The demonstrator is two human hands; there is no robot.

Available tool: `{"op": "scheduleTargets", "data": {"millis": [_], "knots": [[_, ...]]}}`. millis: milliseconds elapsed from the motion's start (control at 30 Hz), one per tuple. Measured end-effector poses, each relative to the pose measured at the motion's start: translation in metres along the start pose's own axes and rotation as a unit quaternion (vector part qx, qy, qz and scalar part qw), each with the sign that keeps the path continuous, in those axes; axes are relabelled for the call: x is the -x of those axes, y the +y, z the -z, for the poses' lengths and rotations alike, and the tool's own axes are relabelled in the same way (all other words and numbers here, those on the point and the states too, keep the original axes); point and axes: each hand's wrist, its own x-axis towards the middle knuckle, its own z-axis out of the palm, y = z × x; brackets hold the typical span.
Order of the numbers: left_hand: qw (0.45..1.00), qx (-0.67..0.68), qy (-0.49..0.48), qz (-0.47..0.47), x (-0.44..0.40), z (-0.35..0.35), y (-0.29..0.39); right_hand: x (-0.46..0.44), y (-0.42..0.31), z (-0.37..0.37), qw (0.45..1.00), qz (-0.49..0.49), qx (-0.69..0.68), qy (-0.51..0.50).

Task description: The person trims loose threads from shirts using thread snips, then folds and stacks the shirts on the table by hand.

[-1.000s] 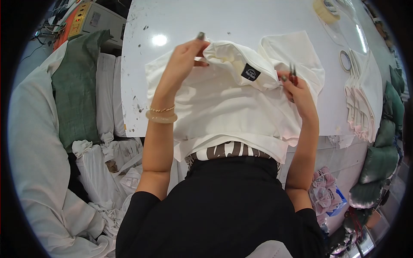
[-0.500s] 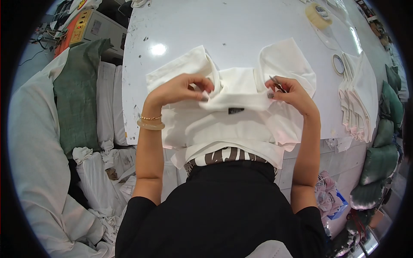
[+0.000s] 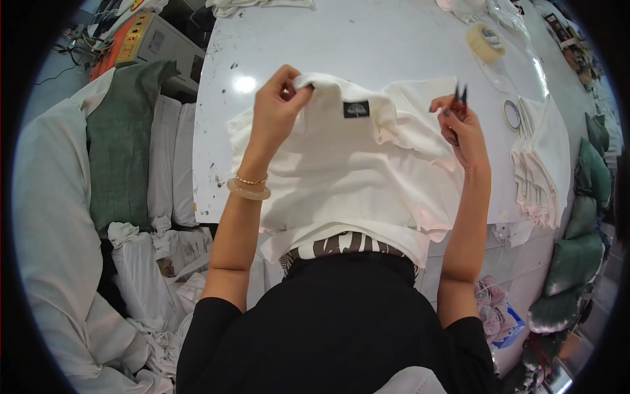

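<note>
A white garment (image 3: pixel 354 171) lay spread on the white desk (image 3: pixel 374 39), its hem at six o'clock, draped over the near edge by the wearer's waist. Taking the garment as the middle of the clock, the left hand (image 3: pixel 279 108) was at ten, thumb and fingers pinched shut on the collar and holding that part raised. A black label (image 3: pixel 356 109) showed inside the neck at twelve, its pale lettering too small to read. The right hand (image 3: pixel 469 134), just after two, was closed around a pair of snips (image 3: pixel 461 104), the blades pointing to twelve and slightly parted. Whether its fingertips touched the cloth could not be told. A bangle (image 3: pixel 249 191) and a thin gold bracelet (image 3: pixel 252 181) circled the left wrist.

At half past one sat a wide roll of tape (image 3: pixel 485 43); a narrower tape ring (image 3: pixel 512 114) was at half past two, just beside layered white pieces (image 3: pixel 543 161) at three. Off the desk, a grey machine with an orange side (image 3: pixel 161 46) stood at ten, a dark green sack (image 3: pixel 121 151) at nine, and a blue crate (image 3: pixel 509 336) with pinkish bundles (image 3: pixel 493 305) at half past four.
</note>
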Motion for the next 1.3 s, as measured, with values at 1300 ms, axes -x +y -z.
{"op": "scheduleTargets", "data": {"millis": [1300], "knots": [[0.978, -0.100, 0.105, -0.152, -0.017, -0.030, 0.032, -0.049, -0.022, -0.028, 0.940, 0.100, 0.130, 0.299]]}}
